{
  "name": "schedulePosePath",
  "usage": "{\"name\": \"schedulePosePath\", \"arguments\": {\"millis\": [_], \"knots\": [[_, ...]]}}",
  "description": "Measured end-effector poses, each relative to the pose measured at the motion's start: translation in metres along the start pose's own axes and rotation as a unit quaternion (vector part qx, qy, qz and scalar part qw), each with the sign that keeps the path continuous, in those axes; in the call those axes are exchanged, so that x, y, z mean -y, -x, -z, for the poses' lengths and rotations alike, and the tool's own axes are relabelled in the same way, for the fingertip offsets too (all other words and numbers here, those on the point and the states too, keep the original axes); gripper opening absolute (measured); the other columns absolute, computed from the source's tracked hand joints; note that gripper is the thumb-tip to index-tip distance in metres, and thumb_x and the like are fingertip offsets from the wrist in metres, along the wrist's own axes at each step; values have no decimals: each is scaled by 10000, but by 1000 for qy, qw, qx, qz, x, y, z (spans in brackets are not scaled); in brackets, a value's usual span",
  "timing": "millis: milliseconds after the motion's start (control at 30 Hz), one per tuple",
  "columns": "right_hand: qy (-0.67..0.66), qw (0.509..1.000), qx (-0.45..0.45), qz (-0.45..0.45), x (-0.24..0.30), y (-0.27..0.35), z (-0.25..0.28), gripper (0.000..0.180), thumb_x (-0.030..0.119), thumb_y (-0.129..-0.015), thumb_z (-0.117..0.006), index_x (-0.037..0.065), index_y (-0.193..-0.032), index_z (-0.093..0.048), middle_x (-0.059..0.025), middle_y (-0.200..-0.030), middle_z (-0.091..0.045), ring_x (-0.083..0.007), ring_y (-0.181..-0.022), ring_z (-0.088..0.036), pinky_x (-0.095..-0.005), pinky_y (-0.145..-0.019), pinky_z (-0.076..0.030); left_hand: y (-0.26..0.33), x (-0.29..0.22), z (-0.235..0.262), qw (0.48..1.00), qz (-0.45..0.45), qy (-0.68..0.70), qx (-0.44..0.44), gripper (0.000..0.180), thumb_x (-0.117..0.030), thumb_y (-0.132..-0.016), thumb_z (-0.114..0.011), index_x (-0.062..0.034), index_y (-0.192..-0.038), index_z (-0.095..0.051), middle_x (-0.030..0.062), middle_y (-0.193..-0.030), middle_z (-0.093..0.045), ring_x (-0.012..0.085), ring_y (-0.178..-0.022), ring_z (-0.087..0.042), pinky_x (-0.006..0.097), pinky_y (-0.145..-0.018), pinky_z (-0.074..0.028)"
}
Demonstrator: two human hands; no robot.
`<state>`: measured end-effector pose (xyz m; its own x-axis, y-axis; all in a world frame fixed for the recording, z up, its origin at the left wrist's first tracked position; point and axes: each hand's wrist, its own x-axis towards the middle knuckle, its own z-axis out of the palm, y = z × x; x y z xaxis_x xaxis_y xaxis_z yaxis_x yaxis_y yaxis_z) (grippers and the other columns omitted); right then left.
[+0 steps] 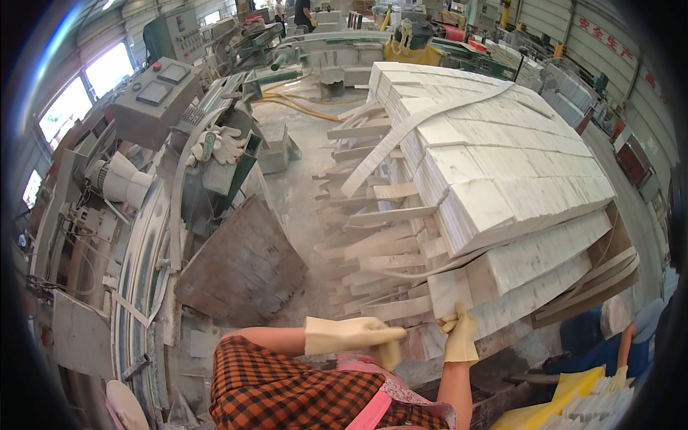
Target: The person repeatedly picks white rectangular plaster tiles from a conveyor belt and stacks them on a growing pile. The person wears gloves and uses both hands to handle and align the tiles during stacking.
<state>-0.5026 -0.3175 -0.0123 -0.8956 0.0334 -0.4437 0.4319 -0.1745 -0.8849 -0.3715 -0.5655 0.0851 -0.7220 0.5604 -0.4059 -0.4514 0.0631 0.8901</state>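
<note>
Standing at the near end of a big stack of white stone tiles (494,179), with both hands gloved in pale yellow rubber. Right hand (459,335) reaching up to the stack's nearest lower corner, fingers curling over the edge of a white stone slab (450,290) and pressing against it; grip looking closed on that edge, though the palm side is hidden. Left hand (355,335) lying just left of that corner, fingers extended flat and pointing right toward the right hand, touching a narrow stone strip (398,308) at the stack's foot; whether actually clamping it, cannot tell. Hands sitting near each other but apart.

Stack running with its long axis away from the hands, up and to the left in view, tiles packed on edge in rows and sloping down to the right. A long pale strap (416,129) crossing the stack's top diagonally. Left of the stack, loose stone strips (373,236) jutting out sideways, long axes pointing left, crowding that flank. Beyond those strips, a dusty strip of floor (297,193) offering open room, bounded by a leaning dark board (244,265) and a grey cutting machine (154,100). Right of the stack, another person's blue sleeve (609,351) close by its lower edge.
</note>
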Motion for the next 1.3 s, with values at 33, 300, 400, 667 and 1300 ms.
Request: {"name": "schedulePosePath", "arguments": {"millis": [33, 300, 400, 667, 1300], "knots": [[-2, 1000, 1, -4, -1, -1, -1, 360, 206, -998, -609, -35, -731, -612, -119, -502, -524, -225, -351, -459, -406, -426, -502, -10, -4, -8, 996, -73, -49, -19, 539, -474, -1056, -504, 11, -1125, -729, 172, -1120, -749, 249, -1021, -719, 402, -926, -557], [-31, 999, 19, 19, -17, -19, 8, 263, 191, -1010, -601, -43, -902, -657, -139, -563, -581, -224, -348, -446, -391, -369, -414, -172, -18, -4, 702, -292, -574, -303, 583, -180, -847, -607, 70, -1370, -538, 255, -1488, -500, 403, -1404, -451, 455, -1120, -434], [-10, 998, 63, 24, -18, -19, 18, 345, 277, -992, -658, -26, -828, -637, -134, -635, -634, -179, -387, -462, -314, -392, -362, -187, -6, 10, 684, -281, -597, -313, 543, -238, -836, -627, 66, -1285, -595, 258, -1371, -582, 388, -1329, -527, 469, -1129, -414], [154, 967, -65, 193, 60, 41, 49, 582, 567, -991, -605, 7, -872, -711, -84, -663, -710, -135, -601, -654, -308, -587, -486, -192, -7, 10, 704, -284, -561, -330, 494, -195, -900, -583, 44, -1332, -574, 259, -1354, -600, 413, -1307, -532, 487, -1136, -393], [612, 759, -96, 203, 90, 5, 9, 575, 444, -1058, -423, 37, -832, -760, -200, -797, -730, -391, -755, -722, -492, -706, -558, -237, -50, 12, 866, -229, -193, -401, 594, -162, -978, -582, 37, -1512, -413, 224, -1395, -582, 292, -1226, -615, 356, -1034, -464]]}}
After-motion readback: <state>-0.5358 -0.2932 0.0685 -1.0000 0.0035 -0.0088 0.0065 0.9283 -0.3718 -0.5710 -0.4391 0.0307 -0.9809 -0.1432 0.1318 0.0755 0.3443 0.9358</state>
